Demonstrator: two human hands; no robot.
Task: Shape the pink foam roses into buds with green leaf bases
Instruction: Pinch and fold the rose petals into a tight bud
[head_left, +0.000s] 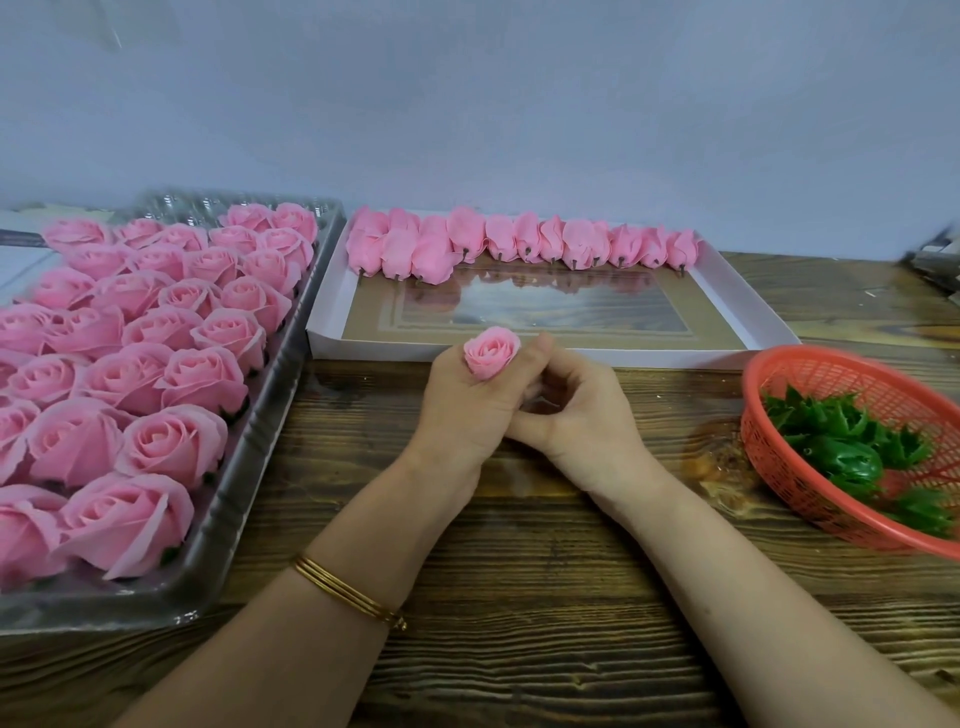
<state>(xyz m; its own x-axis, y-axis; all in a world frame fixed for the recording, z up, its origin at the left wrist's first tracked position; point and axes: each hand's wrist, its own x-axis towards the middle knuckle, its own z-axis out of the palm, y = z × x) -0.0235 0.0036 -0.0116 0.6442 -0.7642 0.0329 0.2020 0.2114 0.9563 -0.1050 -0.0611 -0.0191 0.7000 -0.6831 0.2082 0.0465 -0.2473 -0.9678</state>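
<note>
One pink rose (491, 354), gripped bloom-up by the left hand (462, 410); right hand (584, 415) curled against it (grasp cannot be told); wooden table (519, 597) beneath.

From my remote seat this reads as a small handcraft workbench for piecework, not a home table. A clear tray (236, 499) on my left is packed with rows of identical pink roses (171, 441). A shallow white box (571, 356) ahead holds one neat line of buds (467, 239). A red basket (758, 415) on my right is stocked with green leaves (852, 457). All of it sits on a wood-grain table (519, 597) pushed against a plain bluish wall (467, 104).
</note>
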